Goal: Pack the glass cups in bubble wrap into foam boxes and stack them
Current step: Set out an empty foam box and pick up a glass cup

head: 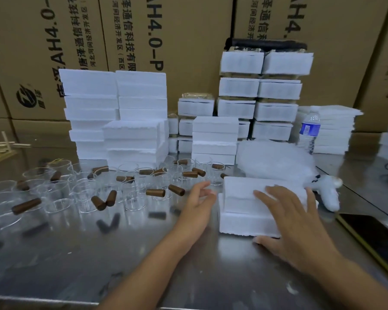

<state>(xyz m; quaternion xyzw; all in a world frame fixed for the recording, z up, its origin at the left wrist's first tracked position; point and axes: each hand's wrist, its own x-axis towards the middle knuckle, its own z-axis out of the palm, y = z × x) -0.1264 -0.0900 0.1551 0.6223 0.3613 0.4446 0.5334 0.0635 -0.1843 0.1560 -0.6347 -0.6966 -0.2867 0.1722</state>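
Two bare forearms reach in over the steel table (121, 253). The right hand (293, 222) lies spread on a foam box (240, 222) right of centre, with its fingers flat on the lid (240, 189) and its thumb down at the front lower edge. The left hand (197, 202) hangs loose and half-open just beside the box's left side, holding nothing. Whether it touches the foam cannot be told.

The lid looks set back on the base rather than flush. Whether a wrapped cup is inside cannot be seen. The loose cups (85, 198), clear glass with brown handles, crowd the table to the left, and the nearest are close to the left hand. The wrap (276, 162) is heaped just behind the box, and foam stacks (214, 139) stand further back.

The likeliest trouble is the lid. Pressed down while skewed, its foam rim could crumble or crack, or it could bear on the glass beneath. The table is slick and only one hand weighs on the box, so a sideways push might skate it toward the phone (372, 231) at the right. A careless sweep of the left hand could clip a handle and knock a cup into the others. A poorly seated box would also sit crooked on a stack.
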